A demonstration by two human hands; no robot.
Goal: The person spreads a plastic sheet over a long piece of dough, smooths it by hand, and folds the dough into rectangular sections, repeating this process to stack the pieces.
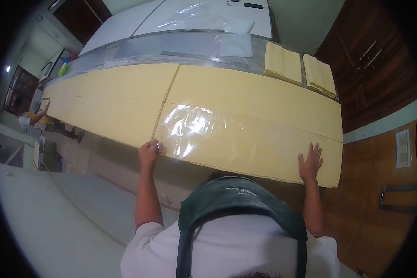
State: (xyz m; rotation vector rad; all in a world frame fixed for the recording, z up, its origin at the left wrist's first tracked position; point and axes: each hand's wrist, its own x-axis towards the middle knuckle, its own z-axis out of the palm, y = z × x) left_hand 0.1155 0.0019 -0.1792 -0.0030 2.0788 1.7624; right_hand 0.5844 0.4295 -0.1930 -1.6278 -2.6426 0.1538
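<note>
A clear plastic sheet (190, 127) lies over the near part of the large yellow sheets (120, 92), which look like cloth or paper. Strong glare marks its left part; its right edge is hard to make out. At its near left corner, my left hand (150, 151) is closed with the fingers pinching the plastic, close to the seam between two yellow stacks. My right hand (311, 162) lies flat on the right part of the yellow surface, fingers spread, holding nothing.
Two folded yellow bundles (282, 62) (319, 75) sit at the back right. Behind are a metal ruler (190, 54), crumpled clear plastic (204, 18) and a black object (253, 6). Another person (30, 118) stands at the far left end. Wooden cabinets (370, 55) are at right.
</note>
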